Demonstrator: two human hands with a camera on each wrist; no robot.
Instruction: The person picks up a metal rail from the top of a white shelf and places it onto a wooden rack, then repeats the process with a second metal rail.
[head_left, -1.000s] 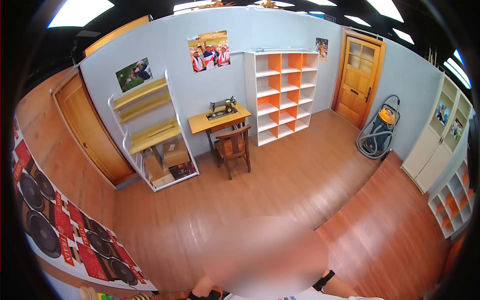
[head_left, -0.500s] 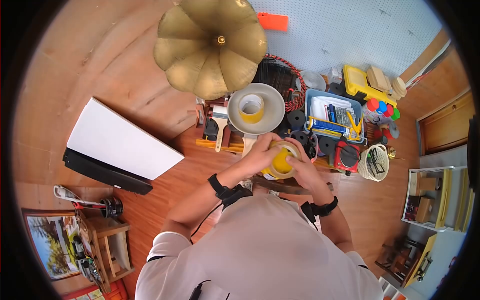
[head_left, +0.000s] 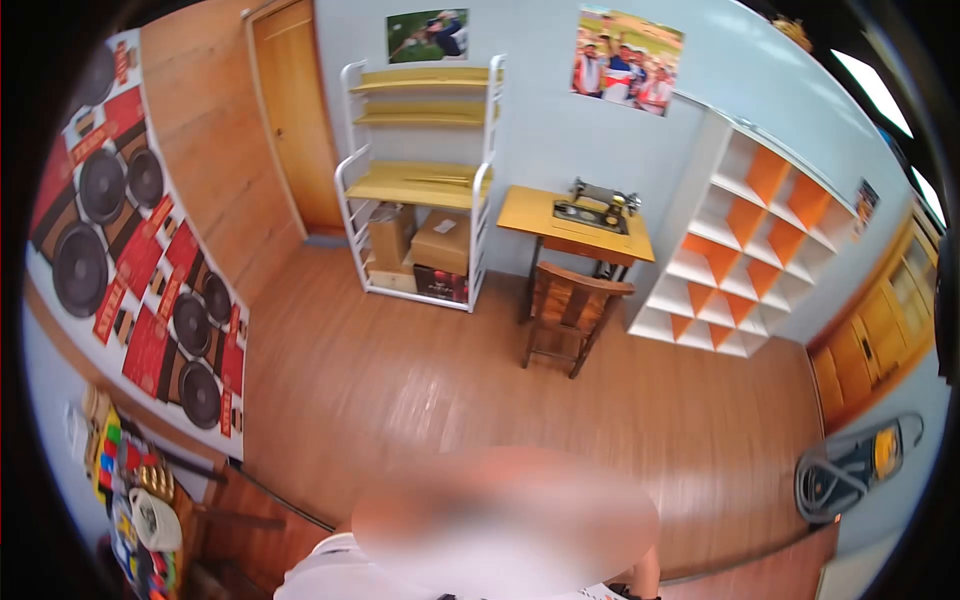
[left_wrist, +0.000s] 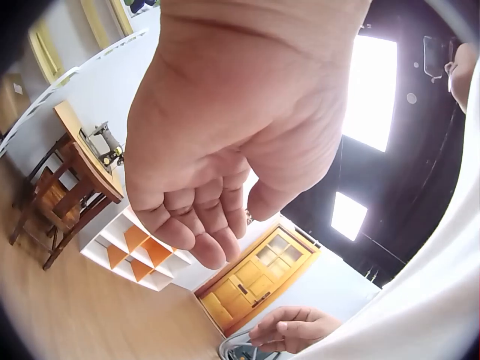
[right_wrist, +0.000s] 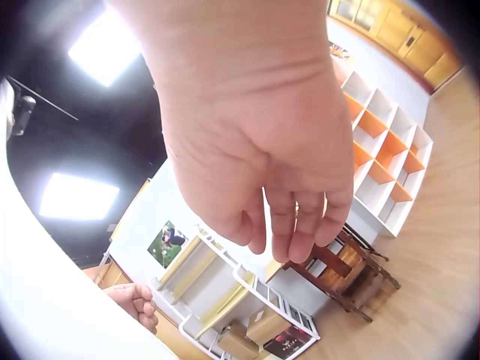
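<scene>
My left hand (left_wrist: 232, 142) hangs in front of its wrist camera with the fingers loosely curled and nothing in them. In the right wrist view my right hand (right_wrist: 262, 157) hangs much the same way, fingers relaxed, palm bare. The two hands are apart, one on each side of the white shirt (head_left: 320, 570). Low in the head view a blurred patch covers the middle of the body, and both hands are hidden there. Neither hand touches any object.
Ahead stand a white rack (head_left: 415, 185) with boxes, a sewing machine (head_left: 600, 205) on a table, a wooden chair (head_left: 575, 310) and a white-and-orange shelf (head_left: 740, 250). A vacuum cleaner (head_left: 850, 475) is at right. A cluttered bench (head_left: 190, 490) is at lower left.
Half a second ago the head view looked down at a cluttered bench, both hands holding a roll of yellow tape. Now it faces the room and the hands hold nothing.
</scene>
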